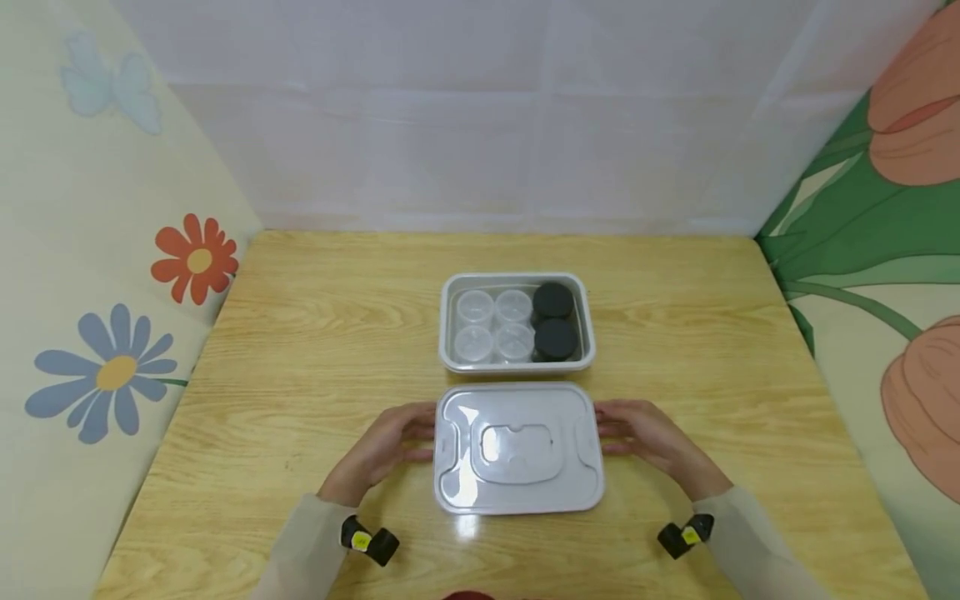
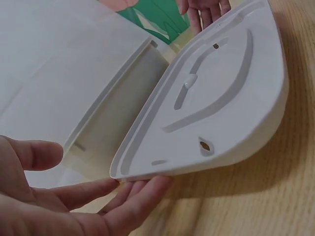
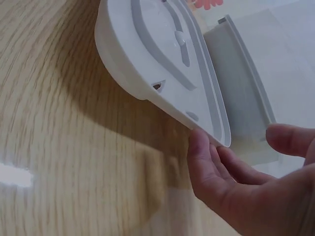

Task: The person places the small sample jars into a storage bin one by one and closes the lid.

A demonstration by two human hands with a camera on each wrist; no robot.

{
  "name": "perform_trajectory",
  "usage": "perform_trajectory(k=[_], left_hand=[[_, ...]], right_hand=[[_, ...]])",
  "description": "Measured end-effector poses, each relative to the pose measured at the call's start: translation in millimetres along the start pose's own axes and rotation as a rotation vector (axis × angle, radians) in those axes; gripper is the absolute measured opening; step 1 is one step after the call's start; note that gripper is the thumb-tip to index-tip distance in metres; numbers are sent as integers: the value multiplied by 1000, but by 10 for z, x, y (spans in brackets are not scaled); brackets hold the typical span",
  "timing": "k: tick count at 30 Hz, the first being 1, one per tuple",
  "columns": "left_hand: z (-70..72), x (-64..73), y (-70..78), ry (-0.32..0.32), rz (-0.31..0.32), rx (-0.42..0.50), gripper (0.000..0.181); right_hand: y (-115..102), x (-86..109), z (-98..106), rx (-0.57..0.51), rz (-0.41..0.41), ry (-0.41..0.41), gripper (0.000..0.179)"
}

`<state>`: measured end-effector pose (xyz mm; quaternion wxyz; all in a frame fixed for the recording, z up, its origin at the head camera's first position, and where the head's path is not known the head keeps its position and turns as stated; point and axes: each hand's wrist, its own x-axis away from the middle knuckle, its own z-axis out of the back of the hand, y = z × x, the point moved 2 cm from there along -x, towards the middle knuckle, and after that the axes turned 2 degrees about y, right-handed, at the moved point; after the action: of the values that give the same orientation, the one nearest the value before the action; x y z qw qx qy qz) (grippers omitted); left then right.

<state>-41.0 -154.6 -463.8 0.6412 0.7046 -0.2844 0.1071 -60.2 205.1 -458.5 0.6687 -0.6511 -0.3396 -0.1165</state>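
Observation:
A white plastic lid (image 1: 517, 493) with moulded ridges sits between the two hands. My left hand (image 1: 390, 437) has its fingertips at the lid's left short edge, the thumb held apart from it. At the opposite short edge, the fingertips of my right hand (image 1: 645, 432) touch the rim, and that thumb also stays off the lid. Just beyond the lid stands a white rectangular box (image 1: 446, 325). Inside it are several round clear-topped containers (image 1: 476, 308) on the left and two black-topped ones (image 1: 553, 300) on the right.
The wood-grain table (image 1: 322, 333) meets a white sheet (image 1: 480, 150) at its back edge. Flower-printed panels (image 1: 90, 250) flank it on both sides. Part of a red object (image 1: 468, 596) shows at the near edge.

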Motion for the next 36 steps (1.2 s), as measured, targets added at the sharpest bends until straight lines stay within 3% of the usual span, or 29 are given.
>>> perform_trajectory(k=[8,14,16,21,23,27,32,36], left_hand=[[-2,184,101,-71,-28,9,53],[-20,359,256,-117,-97,14,55],[-16,387,318,-116,-130,-29,56],[24,392,432,-78,-236,-194,59],[38,388,463,-75,-290,-212,60],[40,362,505,-81,-405,-194,61],[34,322,531,-71,-596,-138,57],[34,301,540,-103,-657,-67,50]], right_hand=[[-80,193,24,-13,75,-35,37],[-124,312,61,8,239,-82,32],[-155,341,64,47,298,-81,35],[-234,380,68,125,423,-102,39],[-257,373,68,141,481,-113,39],[-289,348,71,147,558,-90,39],[-307,322,71,92,554,-47,37],[-335,314,57,45,547,-55,36]])
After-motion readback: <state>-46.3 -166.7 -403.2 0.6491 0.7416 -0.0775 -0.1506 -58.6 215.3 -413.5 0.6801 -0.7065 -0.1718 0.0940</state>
